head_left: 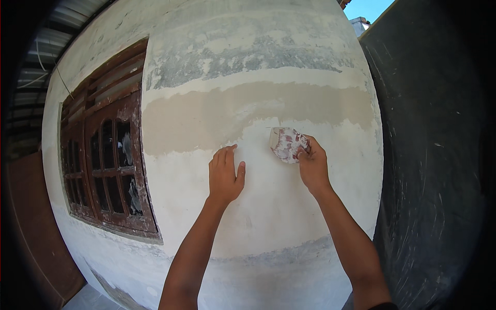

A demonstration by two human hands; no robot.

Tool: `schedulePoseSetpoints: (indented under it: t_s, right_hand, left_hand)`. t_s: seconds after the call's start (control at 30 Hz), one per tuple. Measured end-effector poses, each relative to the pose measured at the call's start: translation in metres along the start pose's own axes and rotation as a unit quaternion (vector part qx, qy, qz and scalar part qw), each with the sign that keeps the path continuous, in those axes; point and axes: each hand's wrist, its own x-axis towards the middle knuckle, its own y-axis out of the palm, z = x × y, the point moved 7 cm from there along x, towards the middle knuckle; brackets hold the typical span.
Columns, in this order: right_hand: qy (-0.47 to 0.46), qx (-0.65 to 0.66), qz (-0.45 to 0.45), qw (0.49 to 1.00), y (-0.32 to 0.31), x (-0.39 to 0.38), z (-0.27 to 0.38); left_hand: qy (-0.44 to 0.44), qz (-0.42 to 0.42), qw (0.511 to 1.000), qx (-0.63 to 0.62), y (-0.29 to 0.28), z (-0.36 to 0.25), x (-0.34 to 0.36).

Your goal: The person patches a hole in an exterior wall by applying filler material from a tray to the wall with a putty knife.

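Observation:
A pale wall (196, 217) fills the middle of the head view, with a band of beige filler (181, 119) across it. My right hand (315, 165) grips a putty scraper (283, 144), smeared with white and reddish-brown, held up at the wall just below the beige band. To its left my left hand (225, 176) is open, fingers pointing up, at the wall near the band's lower edge; whether it touches is unclear. It holds nothing.
A weathered brown wooden window (108, 165) is set in the wall at left. A dark panel or wall (429, 170) runs along the right. A corrugated roof (44, 41) overhangs the upper left. A brown board (36, 217) stands at the lower left.

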Motion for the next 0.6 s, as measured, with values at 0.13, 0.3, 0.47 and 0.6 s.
schedulePoseSetpoints:
  t_s: [0.13, 0.3, 0.47, 0.6]
  right_hand:
    - [-0.112, -0.158, -0.005, 0.981, 0.025, 0.006, 0.036]
    - [-0.333, -0.297, 0.000, 0.895, 0.063, 0.004, 0.053]
    - [-0.446, -0.392, -0.015, 0.804, 0.090, -0.002, 0.048]
    - [-0.493, -0.453, -0.041, 0.742, 0.106, -0.006, 0.026]
  left_hand:
    - [0.055, -0.072, 0.996, 0.026, 0.006, 0.020, 0.030]
    - [0.100, -0.179, 0.976, 0.076, 0.011, 0.030, 0.036]
    - [0.141, -0.196, 0.970, 0.023, 0.014, 0.036, 0.028]
    - [0.148, -0.225, 0.963, -0.002, 0.012, 0.040, 0.028]
